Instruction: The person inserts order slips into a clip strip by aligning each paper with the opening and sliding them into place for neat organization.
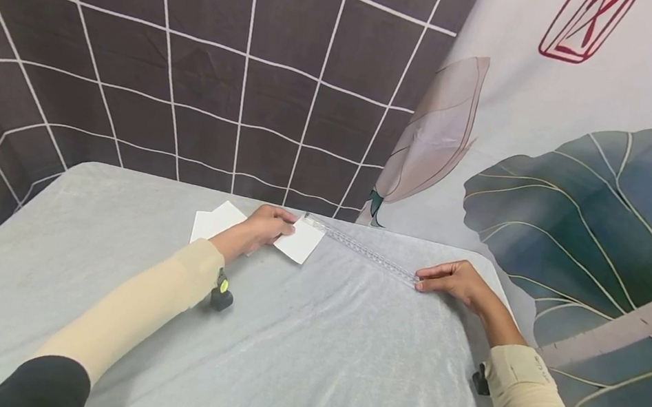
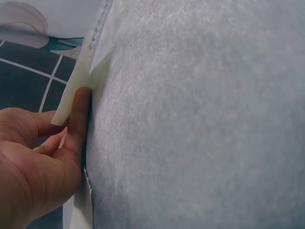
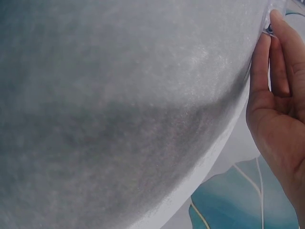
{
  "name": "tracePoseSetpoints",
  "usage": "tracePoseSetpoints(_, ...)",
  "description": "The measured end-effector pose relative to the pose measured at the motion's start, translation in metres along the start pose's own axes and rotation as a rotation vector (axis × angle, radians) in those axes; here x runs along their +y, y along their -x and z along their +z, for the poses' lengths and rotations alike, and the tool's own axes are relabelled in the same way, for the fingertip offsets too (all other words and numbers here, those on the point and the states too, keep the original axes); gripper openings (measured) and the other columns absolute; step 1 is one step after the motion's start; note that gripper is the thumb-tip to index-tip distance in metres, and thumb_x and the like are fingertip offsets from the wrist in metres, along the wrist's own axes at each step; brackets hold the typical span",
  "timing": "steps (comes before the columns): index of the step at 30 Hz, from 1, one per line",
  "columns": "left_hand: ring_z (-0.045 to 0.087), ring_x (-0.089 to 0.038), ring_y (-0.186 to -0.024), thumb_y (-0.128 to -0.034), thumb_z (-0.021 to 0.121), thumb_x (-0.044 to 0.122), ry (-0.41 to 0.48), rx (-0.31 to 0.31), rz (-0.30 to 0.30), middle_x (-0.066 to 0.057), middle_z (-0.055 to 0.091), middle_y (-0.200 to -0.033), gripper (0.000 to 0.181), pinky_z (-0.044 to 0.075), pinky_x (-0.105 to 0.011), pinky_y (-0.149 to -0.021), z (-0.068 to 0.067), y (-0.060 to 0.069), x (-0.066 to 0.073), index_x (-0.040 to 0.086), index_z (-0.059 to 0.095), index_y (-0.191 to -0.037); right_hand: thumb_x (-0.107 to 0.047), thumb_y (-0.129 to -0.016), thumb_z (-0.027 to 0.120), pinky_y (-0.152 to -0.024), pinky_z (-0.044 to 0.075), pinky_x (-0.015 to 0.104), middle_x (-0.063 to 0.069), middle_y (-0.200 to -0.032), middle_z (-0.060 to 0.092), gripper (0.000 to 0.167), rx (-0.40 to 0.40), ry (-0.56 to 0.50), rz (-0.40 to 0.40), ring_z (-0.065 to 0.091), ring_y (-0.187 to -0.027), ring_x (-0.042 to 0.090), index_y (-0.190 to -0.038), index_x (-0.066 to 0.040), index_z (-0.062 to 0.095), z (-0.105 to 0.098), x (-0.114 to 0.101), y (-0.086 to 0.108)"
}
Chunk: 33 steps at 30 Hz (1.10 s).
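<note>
My left hand (image 1: 265, 226) pinches a small white paper card (image 1: 300, 240) near the table's far edge. In the left wrist view the card (image 2: 70, 100) stands between thumb and fingers, slightly bent. A clear plastic ruler (image 1: 369, 254) slants from the card's upper edge down to the right. Its far end overlaps the card, though the exact contact is too small to tell. At the ruler's near end, my right hand (image 1: 455, 281) pinches it between thumb and fingertips. More white paper pieces (image 1: 216, 217) lie just left of my left hand, partly hidden by it.
A pale grey cloth covers the table (image 1: 305, 353), its right edge close to my right forearm. Behind the table hangs a dark curtain with a white grid (image 1: 206, 75). On the right is a white hanging with a large leaf print (image 1: 599, 221).
</note>
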<state>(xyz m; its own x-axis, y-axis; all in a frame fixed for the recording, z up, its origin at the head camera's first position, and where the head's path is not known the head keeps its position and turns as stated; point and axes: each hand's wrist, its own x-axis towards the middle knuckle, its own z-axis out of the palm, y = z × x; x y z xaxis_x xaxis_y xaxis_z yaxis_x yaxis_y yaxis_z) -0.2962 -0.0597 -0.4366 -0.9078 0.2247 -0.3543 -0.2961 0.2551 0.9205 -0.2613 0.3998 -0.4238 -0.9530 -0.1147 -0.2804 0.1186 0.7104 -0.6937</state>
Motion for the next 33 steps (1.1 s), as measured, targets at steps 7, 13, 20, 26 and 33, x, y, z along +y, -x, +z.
tracePoseSetpoints(7,0.069,-0.034,-0.136,-0.1087,0.063,0.007,-0.033,0.009,0.003,-0.025,0.061,-0.16,0.049,0.061,-0.041,-0.119,0.003,-0.002,0.0,0.001,0.061,-0.158,-0.03,-0.087,0.1,-0.093,0.053,0.011,-0.004,-0.117,0.088,0.043,0.001,-0.014,0.0,0.07,-0.112,-0.006,-0.124,-0.01,0.088,0.001,0.001,0.0)
tracePoseSetpoints(13,0.072,-0.03,-0.127,-0.1089,0.063,0.007,-0.027,0.013,0.01,-0.026,0.063,-0.156,0.048,0.065,-0.038,-0.111,0.005,-0.003,0.0,0.0,0.061,-0.157,-0.031,-0.088,0.1,-0.095,0.052,0.014,-0.005,-0.118,0.088,0.042,-0.006,-0.004,-0.002,0.069,-0.114,-0.006,-0.123,-0.011,0.088,0.0,0.001,0.0)
tracePoseSetpoints(20,0.072,-0.018,-0.105,-0.1079,0.065,0.005,0.001,0.006,0.02,-0.022,0.068,-0.146,0.049,0.066,-0.026,-0.093,0.007,-0.004,0.002,-0.001,0.062,-0.156,-0.029,-0.088,0.1,-0.095,0.052,0.012,-0.004,-0.118,0.088,0.043,-0.008,-0.016,0.0,0.07,-0.113,-0.005,-0.125,-0.009,0.087,0.0,-0.001,0.001)
tracePoseSetpoints(26,0.054,-0.006,-0.071,-0.107,0.067,0.004,0.007,0.007,0.028,-0.011,0.069,-0.117,0.049,0.051,-0.017,-0.065,0.01,-0.003,0.003,-0.001,0.063,-0.156,-0.027,-0.089,0.099,-0.096,0.052,0.014,-0.002,-0.119,0.088,0.041,-0.007,-0.018,-0.002,0.07,-0.114,-0.005,-0.124,-0.008,0.087,-0.001,-0.001,0.001)
tracePoseSetpoints(33,0.074,-0.033,-0.129,-0.1089,0.063,0.003,0.018,-0.015,0.007,-0.027,0.061,-0.159,0.05,0.068,-0.036,-0.108,0.011,-0.003,0.006,-0.002,0.059,-0.159,-0.028,-0.088,0.1,-0.094,0.052,0.012,-0.003,-0.118,0.088,0.042,-0.006,-0.019,0.005,0.07,-0.111,-0.006,-0.124,-0.009,0.088,0.0,0.0,0.0)
